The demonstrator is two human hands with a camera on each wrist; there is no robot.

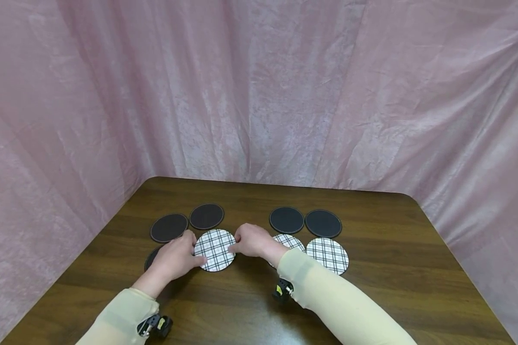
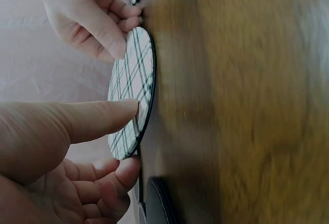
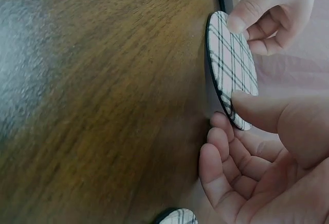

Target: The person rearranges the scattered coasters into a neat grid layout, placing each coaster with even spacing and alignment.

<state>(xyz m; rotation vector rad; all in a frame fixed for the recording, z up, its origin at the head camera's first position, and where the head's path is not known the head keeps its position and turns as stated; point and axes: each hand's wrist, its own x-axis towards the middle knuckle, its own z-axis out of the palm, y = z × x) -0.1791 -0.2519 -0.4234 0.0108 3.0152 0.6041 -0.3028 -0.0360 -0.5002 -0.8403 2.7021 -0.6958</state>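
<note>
Between my two hands is a round coaster (image 1: pixel 215 250) with a white and black plaid face turned up and a dark edge. My left hand (image 1: pixel 177 256) pinches its left side, thumb on the plaid face and fingers beneath the rim. On the opposite side my right hand (image 1: pixel 253 240) pinches it the same way, its thumb (image 3: pixel 257 108) over the plaid. In the left wrist view the coaster (image 2: pixel 134 80) is held just above the wooden table. A dark coaster (image 1: pixel 152 258) lies partly hidden behind my left hand.
Two dark brown coasters (image 1: pixel 206 216) lie beyond my left hand on the wooden table (image 1: pixel 241 302). To the right are two black coasters (image 1: pixel 287 220), with two plaid coasters (image 1: pixel 328 255) in front, one partly covered by my right arm. A pink curtain (image 1: pixel 250 96) hangs behind the table.
</note>
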